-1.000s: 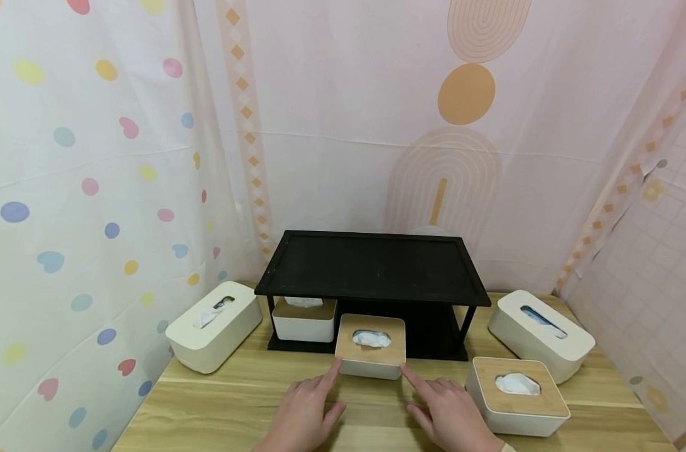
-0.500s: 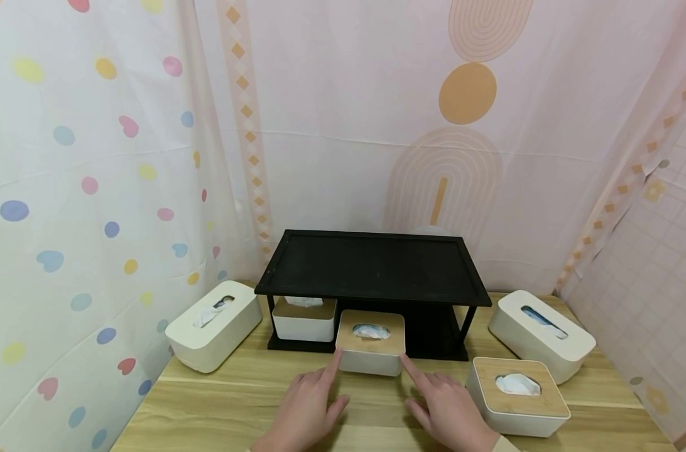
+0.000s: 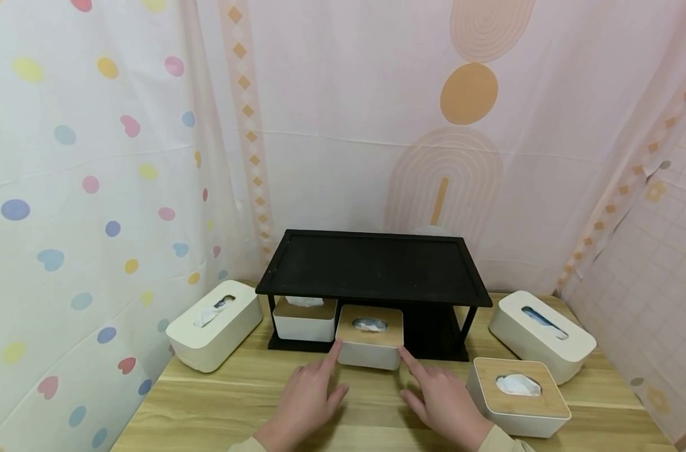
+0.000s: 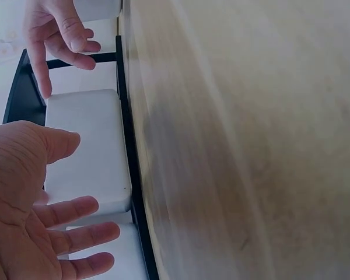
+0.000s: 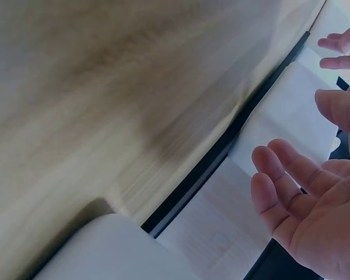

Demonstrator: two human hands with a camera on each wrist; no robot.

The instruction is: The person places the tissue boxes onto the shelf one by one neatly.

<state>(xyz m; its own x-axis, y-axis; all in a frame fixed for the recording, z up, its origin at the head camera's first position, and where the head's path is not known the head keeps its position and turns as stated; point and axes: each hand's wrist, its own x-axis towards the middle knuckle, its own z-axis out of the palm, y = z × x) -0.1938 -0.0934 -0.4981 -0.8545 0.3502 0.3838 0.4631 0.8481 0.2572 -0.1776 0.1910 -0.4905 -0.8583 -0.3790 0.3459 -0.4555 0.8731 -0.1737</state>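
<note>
In the head view a white tissue box (image 3: 370,353) with a wooden lid sits partway into the lower level of a black two-tier shelf (image 3: 371,267). My left hand (image 3: 308,395) touches the box's front left corner with an extended index finger. At the front right corner, the index fingertip of my right hand (image 3: 441,398) touches it the same way. The other fingers of both hands are loosely bent around nothing. The left wrist view shows the white side of the tissue box (image 4: 87,151) between the two hands, standing at the shelf's bottom edge.
Another wood-lidded tissue box (image 3: 304,323) stands inside the shelf on the left. A long cream tissue box (image 3: 214,326) lies left of the shelf, a similar cream box (image 3: 541,336) right of it. One more wood-lidded box (image 3: 518,402) stands beside my right hand on the wooden table (image 3: 207,414).
The middle tissue box has slid back, further under the shelf's top. Both hands have moved forward with it, index fingertips staying at its front corners.
</note>
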